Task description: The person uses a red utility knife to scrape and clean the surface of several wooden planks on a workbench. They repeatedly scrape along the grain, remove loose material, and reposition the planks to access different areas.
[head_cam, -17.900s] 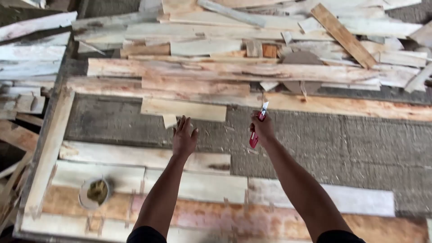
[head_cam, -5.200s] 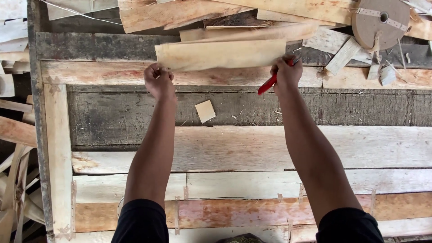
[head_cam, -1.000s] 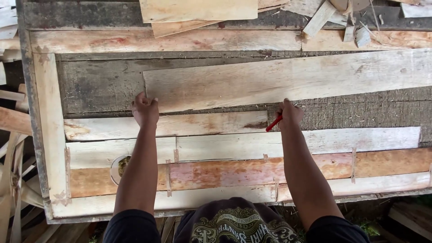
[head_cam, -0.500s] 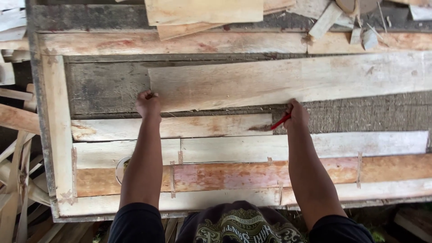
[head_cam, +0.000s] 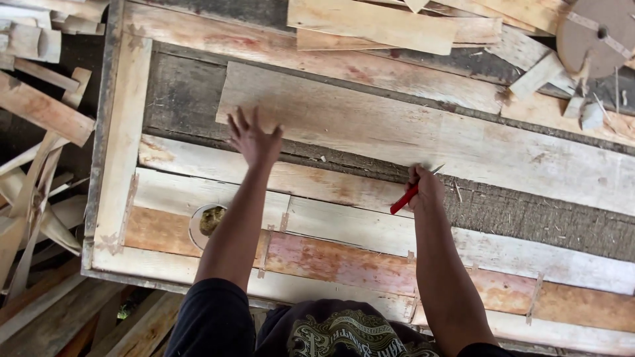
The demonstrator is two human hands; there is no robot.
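Observation:
A long pale sheet of wood veneer point(head_cam: 410, 132) lies flat across the grey work table point(head_cam: 185, 92). My left hand point(head_cam: 253, 139) is over its left end with the fingers spread, holding nothing. My right hand point(head_cam: 426, 188) rests at the sheet's near edge, closed around a red utility knife point(head_cam: 409, 195) whose blade tip points up to the right. Below the sheet, several taped veneer strips point(head_cam: 370, 251) lie side by side along the table's near side.
A small round bowl point(head_cam: 208, 221) with dark contents sits on the strips by my left arm. Loose veneer pieces point(head_cam: 377, 26) and a round cardboard disc point(head_cam: 592, 36) pile at the far side. Scrap wood point(head_cam: 40, 112) lies off the table's left edge.
My left hand has let go of the veneer sheet's corner and spread open over it. The view has tilted and shifted right. My right hand still holds the knife at the sheet's near edge.

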